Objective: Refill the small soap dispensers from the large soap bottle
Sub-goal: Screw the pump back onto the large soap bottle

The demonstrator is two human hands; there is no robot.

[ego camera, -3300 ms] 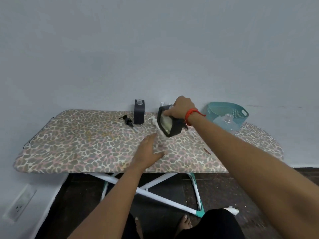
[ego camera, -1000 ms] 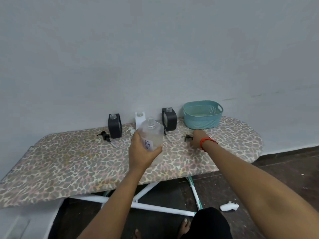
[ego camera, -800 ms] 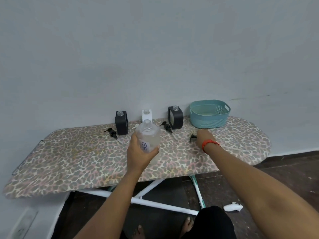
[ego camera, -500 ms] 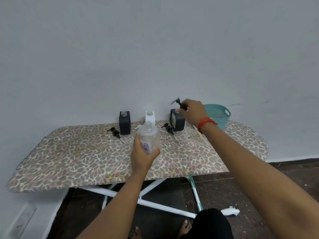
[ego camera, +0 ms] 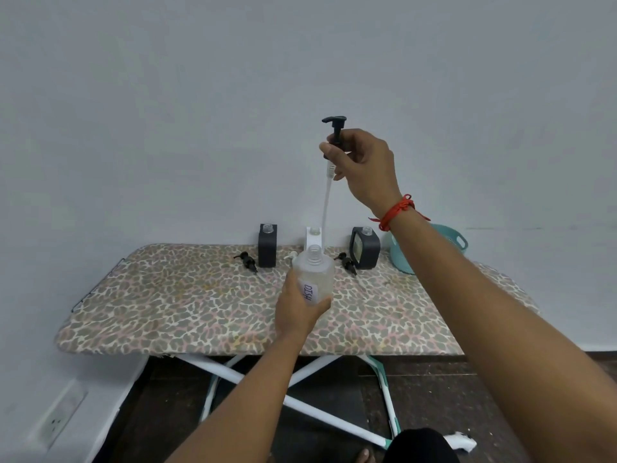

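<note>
Two hands are at work over the leopard-print ironing board (ego camera: 167, 312), one well above the other. The left hand (ego camera: 295, 315) wraps around the lower body of the large soap bottle (ego camera: 315, 275), a clear, round-shouldered plastic one with a handwritten label, held upright just over the board's padded cloth. The right hand (ego camera: 365, 168) is raised high and pinches the collar of a black pump head (ego camera: 335, 128). From it a thin white dip tube (ego camera: 325, 208) hangs almost straight down, leaning slightly. Its tip sits right at the bottle's open threaded neck, though whether it is inside I cannot tell.

That line-up looks like the crux: tube and bottle share nearly one vertical axis, so the right hand has only to travel straight along it while the left steadies.

Against the wall stand the three small soap dispensers, all with bare open necks: a dark boxy one (ego camera: 267, 245), a white one (ego camera: 314, 237) and a dark rounded one (ego camera: 365, 247). Small black pumps (ego camera: 247, 260) lie beside them. A teal slotted basket (ego camera: 457, 240) peeks from behind the right forearm.
</note>
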